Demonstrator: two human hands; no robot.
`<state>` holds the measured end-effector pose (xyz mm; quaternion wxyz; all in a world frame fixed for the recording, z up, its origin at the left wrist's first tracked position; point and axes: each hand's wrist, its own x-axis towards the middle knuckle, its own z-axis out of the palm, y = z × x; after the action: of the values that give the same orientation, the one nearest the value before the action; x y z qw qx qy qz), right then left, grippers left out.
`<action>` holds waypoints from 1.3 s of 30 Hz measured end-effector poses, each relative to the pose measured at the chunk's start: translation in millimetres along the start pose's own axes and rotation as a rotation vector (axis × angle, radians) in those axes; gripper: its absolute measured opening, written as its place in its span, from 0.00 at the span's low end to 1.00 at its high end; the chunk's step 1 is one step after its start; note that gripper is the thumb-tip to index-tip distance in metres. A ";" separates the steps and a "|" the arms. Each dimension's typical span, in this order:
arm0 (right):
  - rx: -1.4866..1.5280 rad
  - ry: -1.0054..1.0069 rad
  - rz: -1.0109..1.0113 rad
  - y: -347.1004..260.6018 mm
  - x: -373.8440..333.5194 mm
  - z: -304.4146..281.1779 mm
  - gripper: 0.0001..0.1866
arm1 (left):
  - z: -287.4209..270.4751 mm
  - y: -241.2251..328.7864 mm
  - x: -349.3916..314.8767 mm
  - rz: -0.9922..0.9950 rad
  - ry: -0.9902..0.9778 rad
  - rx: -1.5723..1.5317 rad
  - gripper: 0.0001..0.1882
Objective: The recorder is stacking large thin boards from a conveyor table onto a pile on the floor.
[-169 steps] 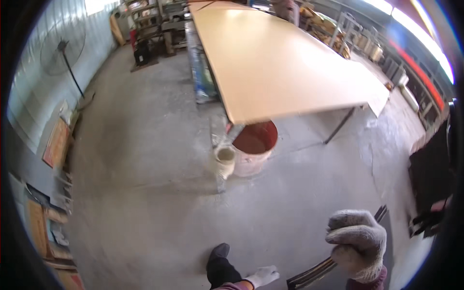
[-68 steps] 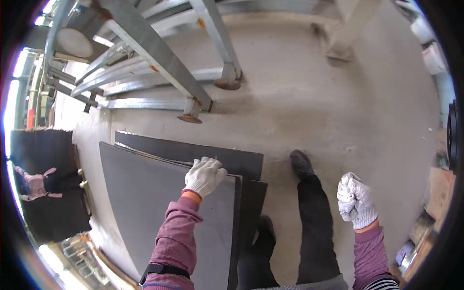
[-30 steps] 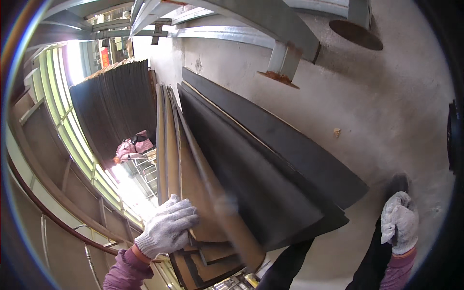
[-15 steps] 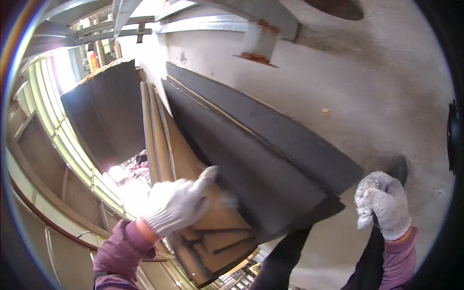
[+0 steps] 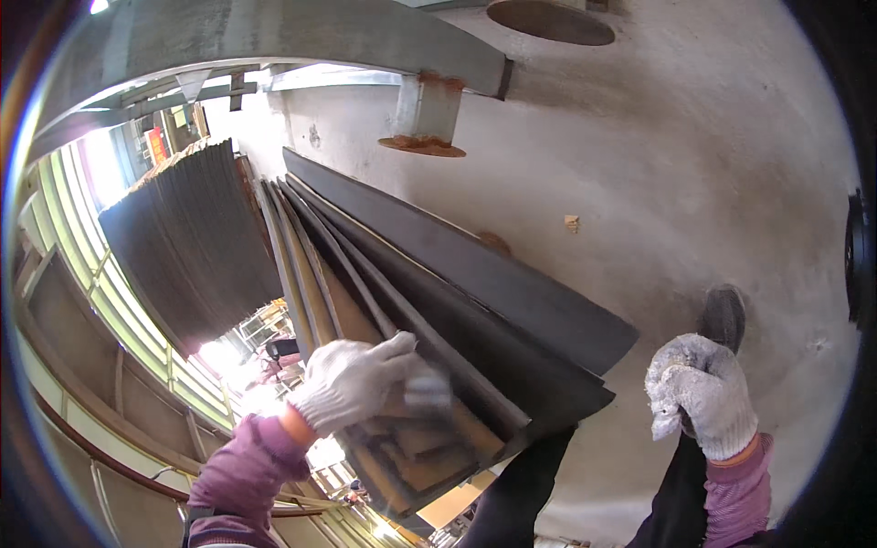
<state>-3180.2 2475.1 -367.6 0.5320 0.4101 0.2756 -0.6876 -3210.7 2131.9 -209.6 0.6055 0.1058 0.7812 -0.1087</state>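
My left hand (image 5: pixel 352 384), in a white knit glove, is at the upper faces of a fanned stack of thin panels. Its thumb lies along the edge of a dark panel (image 5: pixel 438 329), while the other fingertips are smeared by motion, so their grip is unclear. Brown panels (image 5: pixel 306 292) lean on the left side of this fan, and a wide dark grey panel (image 5: pixel 512 283) is on its right. My right hand (image 5: pixel 703 393), gloved too, is curled closed above the floor, away from the panels. A whitish tip pokes out below its fingers; anything inside is hidden.
A thick stack of dark sheets (image 5: pixel 192 247) stands at the left. Across the top runs a grey metal beam (image 5: pixel 301 36) with a rusty-ended post (image 5: pixel 427 114). A small tan scrap (image 5: pixel 572 224) lies on the concrete floor (image 5: pixel 694 183). My shoe (image 5: pixel 723 315) is beyond my right hand.
The dark panels have spread apart, with more edges showing beside my left hand. The whole view has shifted, bringing the beam lower. My right hand stays curled.
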 end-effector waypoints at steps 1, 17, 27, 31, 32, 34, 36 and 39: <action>0.003 -0.022 0.007 0.6 2.5 5.4 0.05 | 3.3 -10.2 -19.4 -0.021 -0.008 0.005 0.14; -0.363 0.030 -0.034 28.9 33.1 34.4 0.05 | 19.5 -37.2 -148.6 -0.115 0.213 -0.157 0.12; -0.133 -0.161 0.049 12.0 9.2 -10.8 0.06 | 4.7 26.2 87.0 -0.158 -0.355 0.247 0.34; -0.105 -0.116 0.006 5.3 8.7 -13.7 0.05 | 16.3 3.0 26.6 -0.185 -0.240 0.128 0.19; -0.080 -0.043 -0.021 8.1 7.0 -17.2 0.05 | 14.0 -2.5 0.3 -0.026 -0.061 0.104 0.17; -0.082 -0.029 -0.002 9.6 11.8 -12.8 0.05 | 13.6 -14.8 -38.6 -0.099 -0.149 0.100 0.13; -0.089 -0.040 0.018 11.1 17.4 -5.8 0.05 | 25.8 -35.4 -91.9 -0.121 -0.085 0.070 0.11; -0.186 -0.019 -0.052 20.0 20.6 -0.2 0.04 | 19.6 -33.7 -124.9 -0.184 -0.092 0.055 0.12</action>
<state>-3163.0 2459.2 -384.2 0.5522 0.3453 0.3436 -0.6766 -3172.1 2089.7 -91.9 0.6251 0.0453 0.7557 -0.1899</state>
